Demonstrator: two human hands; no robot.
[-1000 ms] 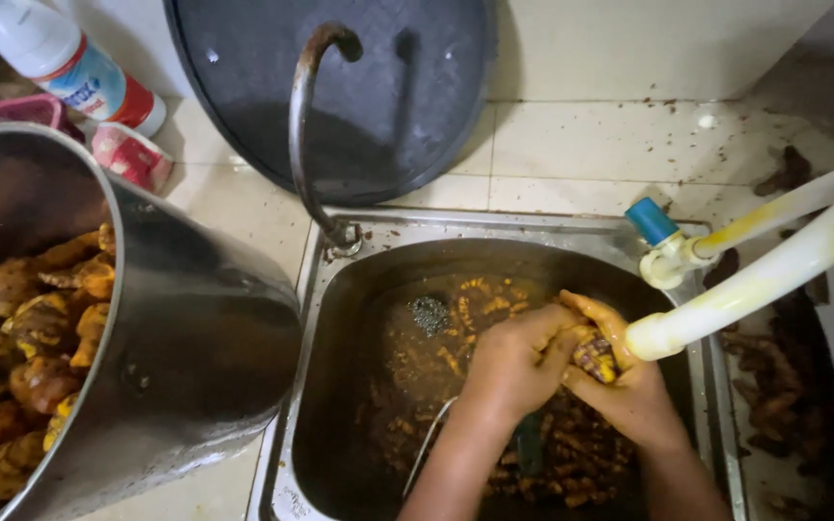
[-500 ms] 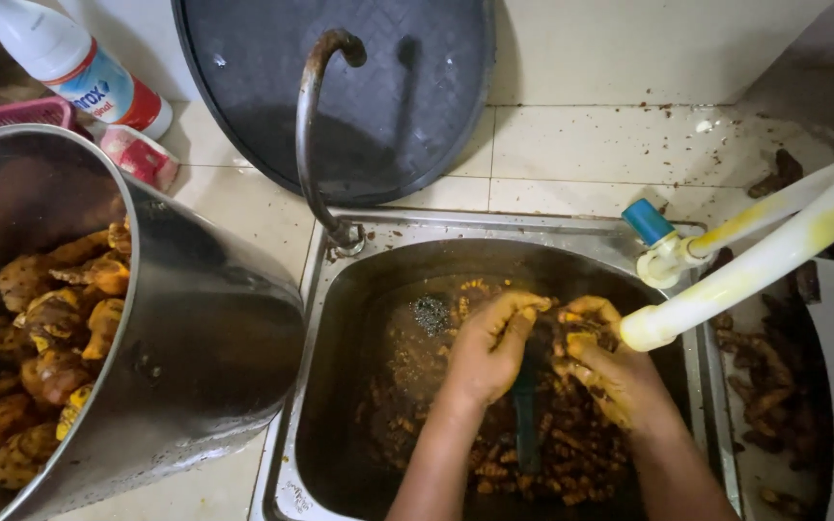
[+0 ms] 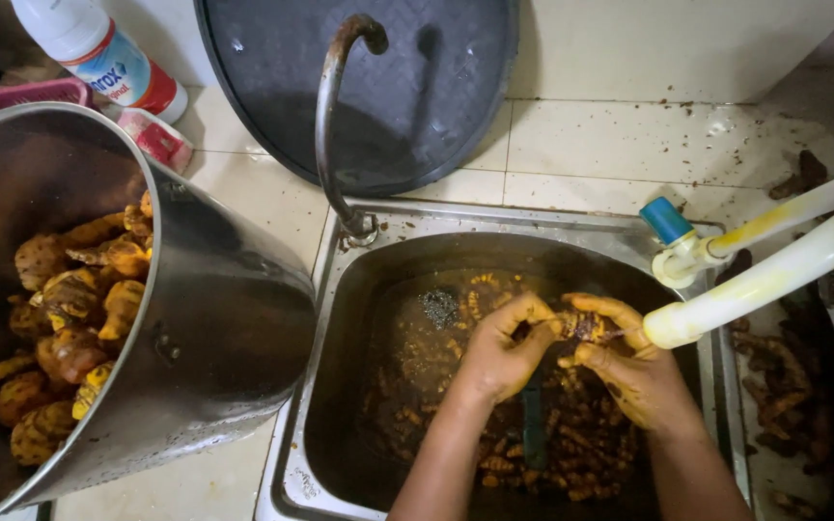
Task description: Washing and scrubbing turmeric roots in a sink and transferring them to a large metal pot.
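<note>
While hands (image 3: 571, 352) rub root (image 3: 583, 324), sink (image 3: 340, 289) crowded.

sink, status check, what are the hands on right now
Left hand and right hand both gripping one turmeric root under the hose end. More roots lie in the sink. Nothing blocking.

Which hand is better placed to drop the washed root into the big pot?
Left, probably. The left hand is on the side of the pot; the right hand also pinches the root but sits farther away.
</note>
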